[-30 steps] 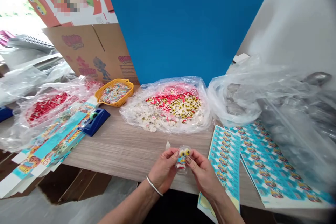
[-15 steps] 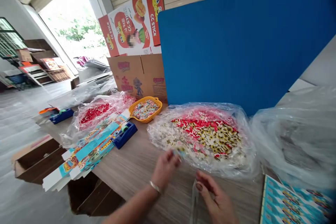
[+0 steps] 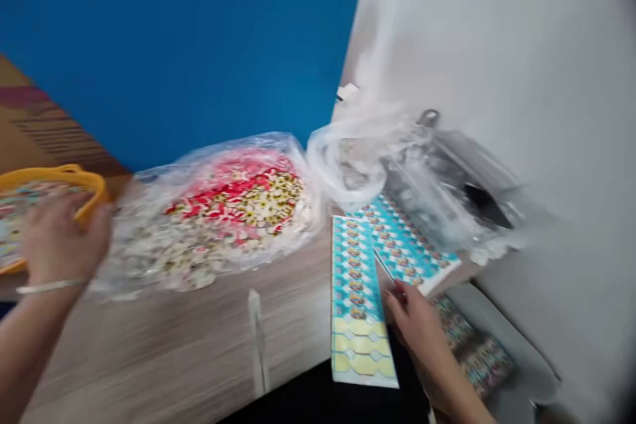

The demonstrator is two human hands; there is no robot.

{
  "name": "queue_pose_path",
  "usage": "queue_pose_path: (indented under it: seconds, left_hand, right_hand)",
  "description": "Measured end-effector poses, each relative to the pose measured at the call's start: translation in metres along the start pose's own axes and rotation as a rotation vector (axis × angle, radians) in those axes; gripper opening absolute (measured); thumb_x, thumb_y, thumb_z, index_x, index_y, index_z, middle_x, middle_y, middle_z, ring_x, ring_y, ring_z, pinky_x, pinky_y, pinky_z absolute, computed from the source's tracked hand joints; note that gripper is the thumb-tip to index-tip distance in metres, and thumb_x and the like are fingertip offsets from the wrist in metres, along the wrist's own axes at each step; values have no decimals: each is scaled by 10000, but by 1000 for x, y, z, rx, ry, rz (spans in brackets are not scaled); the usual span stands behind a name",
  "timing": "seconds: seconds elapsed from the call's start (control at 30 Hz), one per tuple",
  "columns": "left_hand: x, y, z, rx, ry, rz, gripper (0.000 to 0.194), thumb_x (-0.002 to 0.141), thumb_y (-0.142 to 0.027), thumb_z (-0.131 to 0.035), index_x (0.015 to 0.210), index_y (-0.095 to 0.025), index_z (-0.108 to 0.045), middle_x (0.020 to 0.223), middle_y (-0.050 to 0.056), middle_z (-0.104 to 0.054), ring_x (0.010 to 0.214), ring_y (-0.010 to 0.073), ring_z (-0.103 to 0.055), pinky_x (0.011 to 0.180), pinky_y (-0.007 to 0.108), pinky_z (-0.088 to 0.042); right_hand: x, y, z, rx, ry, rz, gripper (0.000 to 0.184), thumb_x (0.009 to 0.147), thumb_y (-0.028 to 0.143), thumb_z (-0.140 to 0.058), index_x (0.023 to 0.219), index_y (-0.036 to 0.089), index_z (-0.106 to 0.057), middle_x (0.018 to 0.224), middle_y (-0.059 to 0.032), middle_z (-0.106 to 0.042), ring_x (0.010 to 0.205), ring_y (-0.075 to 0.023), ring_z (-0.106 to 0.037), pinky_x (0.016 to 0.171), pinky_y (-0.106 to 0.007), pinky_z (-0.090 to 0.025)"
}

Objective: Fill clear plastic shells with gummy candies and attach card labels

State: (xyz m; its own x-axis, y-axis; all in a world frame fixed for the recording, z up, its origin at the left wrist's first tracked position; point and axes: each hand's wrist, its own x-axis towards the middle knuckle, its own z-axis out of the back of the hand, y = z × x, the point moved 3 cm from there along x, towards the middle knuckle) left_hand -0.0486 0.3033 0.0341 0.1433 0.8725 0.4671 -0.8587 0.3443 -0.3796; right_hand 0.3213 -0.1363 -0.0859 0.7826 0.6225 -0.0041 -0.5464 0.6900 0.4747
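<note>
My left hand is blurred over the yellow basket at the left. Its fingers reach in among small multicoloured pieces, and their tips are hidden. My right hand is beside the right edge of a blue label sheet. Its thumb and forefinger are slightly apart with nothing visible between them; contact with the sheet is unclear. Pale yellow backing shows on the sheet's near part. A clear plastic bag holding red, white and yellow pieces lies between my hands.
More label sheets lie behind, partly under clear plastic bags. A thin whitish strip is on the wooden table. A blue panel stands behind, and a cardboard box is at the left.
The small goggle-eyed piece left both-handed hold; my left hand carried it toward the basket, where it is no longer distinguishable. My right hand moved to the label sheet. The view swung left, then right.
</note>
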Motion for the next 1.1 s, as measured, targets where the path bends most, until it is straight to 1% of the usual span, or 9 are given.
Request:
queue_pose_path:
  seconds: [0.1,0.17,0.23,0.3,0.43,0.6,0.7,0.8,1.1]
  left_hand:
    - [-103,-89,-53,-491,460,-38,462,825,-537,-521,1134,-216,-641,1214,61,-679,1000,268,-672,928,469,-527]
    - [-173,-154,-83,-753,710,-60,491,800,-461,-580,1215,-201,-602,1241,90,-671,1088,260,-651,975,444,-505]
    - [-223,-203,-109,-887,824,43,498,789,-391,-624,1239,-180,-592,1297,130,-641,1192,276,-603,1038,452,-457]
    - [-249,-232,-128,-955,821,222,509,752,-352,-701,1215,-164,-605,1344,164,-604,1269,309,-546,1047,450,-448]
    - [-262,-254,-144,-1134,882,573,723,676,-297,-814,1322,-181,-510,1289,175,-639,1224,338,-583,933,434,-529]
    - [-275,-269,-129,-1441,1200,744,546,665,-276,-828,1139,-147,-588,1054,153,-744,963,326,-715,796,425,-582]
    - [-280,-275,-115,-1524,1286,716,497,711,-276,-806,1153,-180,-602,1030,108,-757,909,286,-731,782,396,-584]
    - [-280,-283,-106,-1475,1328,653,470,719,-291,-805,1148,-205,-632,1003,77,-764,886,260,-730,768,361,-579]
    - [-283,-302,-97,-1082,1377,150,445,681,-563,-768,880,-169,-711,685,29,-703,610,150,-622,574,244,-473]
  right_hand:
    - [-4,3,-5,52,6,-38,410,920,441,-456,1191,163,-588,1100,-116,-690,985,-258,-666,831,-353,-498]
    - [-3,9,-7,59,-4,-61,407,927,429,-461,1217,169,-580,1114,-117,-690,993,-260,-666,822,-341,-493]
    - [-2,16,-9,50,-17,-59,408,928,413,-466,1239,172,-577,1134,-128,-685,1030,-275,-655,835,-347,-486]
    - [1,21,-12,88,-37,-29,425,920,392,-478,1276,176,-561,1179,-135,-667,1094,-289,-626,875,-360,-474]
    - [7,16,-24,376,-63,-61,490,849,383,-567,1290,171,-546,1151,-119,-660,984,-272,-639,861,-377,-489]
    - [10,7,-30,1035,32,-284,653,742,462,-710,1299,175,-526,1046,-90,-695,739,-217,-656,728,-372,-535]
    - [4,15,-15,1451,228,-207,508,764,464,-727,1198,226,-615,981,-53,-728,864,-232,-683,790,-371,-534]
    - [-3,18,6,1598,291,-116,374,794,453,-717,1100,240,-682,957,-31,-738,876,-229,-687,808,-375,-528]
    - [-1,-16,87,1165,65,81,332,921,408,-565,1189,242,-671,1046,-29,-707,967,-209,-642,900,-356,-509]
